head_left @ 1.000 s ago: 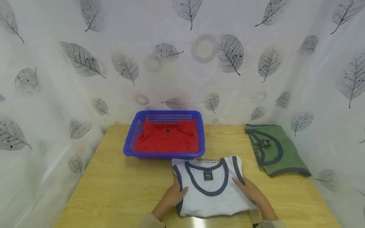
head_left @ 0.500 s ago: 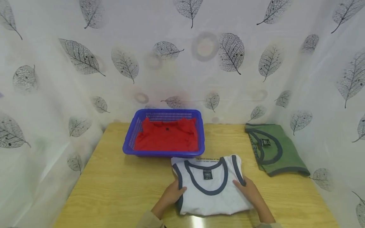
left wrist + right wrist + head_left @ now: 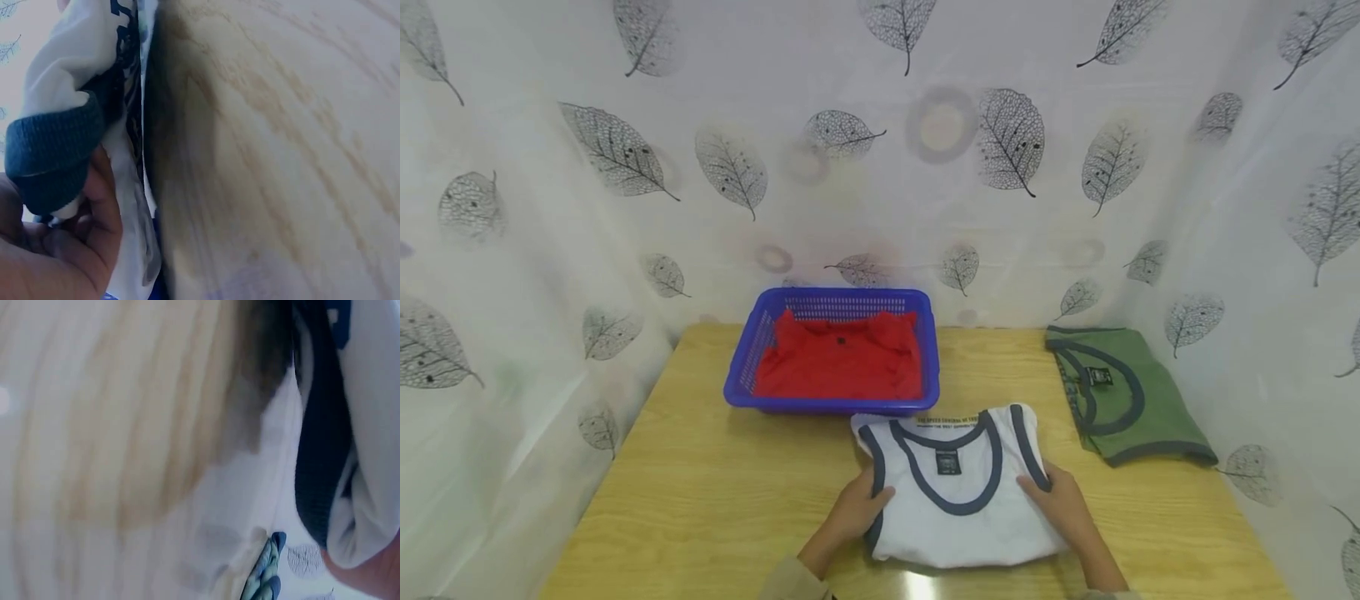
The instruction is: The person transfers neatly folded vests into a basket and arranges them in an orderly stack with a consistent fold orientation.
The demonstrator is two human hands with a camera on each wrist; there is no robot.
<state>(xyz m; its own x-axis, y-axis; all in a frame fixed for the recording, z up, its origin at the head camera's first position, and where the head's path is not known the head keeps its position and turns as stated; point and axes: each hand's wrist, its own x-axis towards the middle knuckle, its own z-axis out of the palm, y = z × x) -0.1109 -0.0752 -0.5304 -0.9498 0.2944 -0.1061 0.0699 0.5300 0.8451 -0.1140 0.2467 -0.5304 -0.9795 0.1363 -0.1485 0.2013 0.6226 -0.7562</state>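
Observation:
A folded white tank top (image 3: pixel 917 521) with dark grey trim and a black neck label lies near the table's front, between both hands. My left hand (image 3: pixel 852 506) grips its left side, thumb on top and fingers under the trimmed armhole. In the left wrist view, the curled fingers (image 3: pixel 103 212) hold the dark ribbed edge (image 3: pixel 56 147). At the opposite side my right hand (image 3: pixel 1063 504) pinches the cloth by the other armhole, thumb uppermost. The right wrist view shows the white cloth (image 3: pixel 378 425) and its dark trim, with only a sliver of that hand.
A blue plastic basket (image 3: pixel 835 407) holding a red garment (image 3: pixel 842 367) stands just behind the tank top. A folded green tank top (image 3: pixel 1157 392) lies at the table's right side. Leaf-patterned white curtains (image 3: pixel 865 200) enclose the wooden table (image 3: pixel 700 492) at the back and sides.
The tank top shifts very slightly, its upper right corner rising a little, and the right hand adjusts slightly with it. Both hands keep their hold; the basket and green tank top stay put.

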